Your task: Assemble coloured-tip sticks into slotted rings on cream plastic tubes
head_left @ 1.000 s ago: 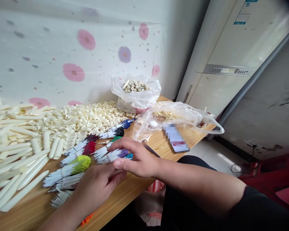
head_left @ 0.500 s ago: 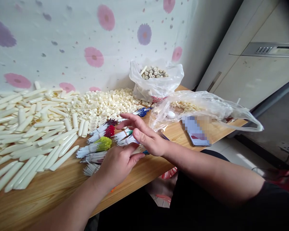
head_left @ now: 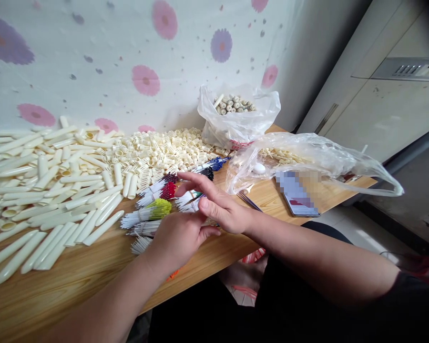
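My right hand (head_left: 223, 205) is held over the table, its fingers stretched out and apart. My left hand (head_left: 178, 238) meets it from below left with the thumb stretched out; its other fingers are mostly hidden behind my right hand, so I cannot make out anything between them. Beside and beneath the hands lie tied bundles of thin white sticks with coloured tips, like pen refills: a yellow-tipped bundle (head_left: 148, 213), a red-tipped bundle (head_left: 162, 193), a blue-tipped bundle (head_left: 214, 164) and a black-tipped bundle (head_left: 208, 174). A grey-white bundle (head_left: 141, 244) is partly covered by my left hand.
Cream tubes (head_left: 57, 190) are heaped at left, with small slotted cream caps (head_left: 157, 147) behind. A plastic bag (head_left: 232, 128) of round-ended pieces stands at the back; another clear bag (head_left: 325, 152) lies right. A phone (head_left: 298, 195) and dark thin tools (head_left: 249, 201) rest on the wooden table (head_left: 75, 295).
The view has shifted slightly, so the scene sits a little further right. My hands stay together in nearly the same pose; the black-tipped bundle and the dark thin tools show more fully.
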The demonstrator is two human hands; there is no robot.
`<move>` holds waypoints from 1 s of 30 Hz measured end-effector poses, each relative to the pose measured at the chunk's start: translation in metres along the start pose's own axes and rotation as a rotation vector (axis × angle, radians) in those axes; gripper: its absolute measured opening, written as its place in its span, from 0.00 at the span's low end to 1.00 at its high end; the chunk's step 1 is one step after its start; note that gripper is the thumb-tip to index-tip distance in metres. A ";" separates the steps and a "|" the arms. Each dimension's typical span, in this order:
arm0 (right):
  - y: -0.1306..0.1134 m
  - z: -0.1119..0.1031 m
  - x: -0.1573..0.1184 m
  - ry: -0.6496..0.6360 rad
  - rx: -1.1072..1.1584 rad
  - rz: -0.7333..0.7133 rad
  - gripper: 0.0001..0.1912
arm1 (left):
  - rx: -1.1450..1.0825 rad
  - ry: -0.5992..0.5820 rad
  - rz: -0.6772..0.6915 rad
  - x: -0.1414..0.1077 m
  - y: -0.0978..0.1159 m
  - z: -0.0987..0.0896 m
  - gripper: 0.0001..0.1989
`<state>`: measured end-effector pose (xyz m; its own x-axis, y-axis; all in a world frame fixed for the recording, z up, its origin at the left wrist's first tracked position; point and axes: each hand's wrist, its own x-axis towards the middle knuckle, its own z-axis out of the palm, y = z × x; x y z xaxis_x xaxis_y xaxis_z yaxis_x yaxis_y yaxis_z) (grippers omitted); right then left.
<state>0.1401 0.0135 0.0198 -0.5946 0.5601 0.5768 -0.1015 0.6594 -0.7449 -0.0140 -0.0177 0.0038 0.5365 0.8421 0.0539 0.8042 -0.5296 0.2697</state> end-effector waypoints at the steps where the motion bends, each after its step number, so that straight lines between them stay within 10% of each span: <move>1: -0.001 0.000 0.000 -0.014 -0.012 -0.004 0.35 | 0.008 -0.010 -0.003 0.000 0.001 0.000 0.18; 13: 0.006 0.001 -0.011 0.325 -0.140 0.028 0.19 | -0.099 0.083 -0.035 0.000 -0.002 -0.005 0.15; 20: -0.006 -0.021 -0.045 -0.086 -1.157 -0.211 0.14 | -0.611 -0.080 -0.038 -0.005 -0.006 -0.014 0.15; 30: -0.008 -0.014 -0.041 -0.049 -1.400 -0.059 0.10 | 0.156 -0.015 -0.063 -0.006 0.038 -0.012 0.13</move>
<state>0.1761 -0.0079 0.0067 -0.6474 0.5157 0.5611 0.7248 0.6442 0.2443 0.0105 -0.0420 0.0256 0.4868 0.8731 0.0274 0.8656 -0.4863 0.1193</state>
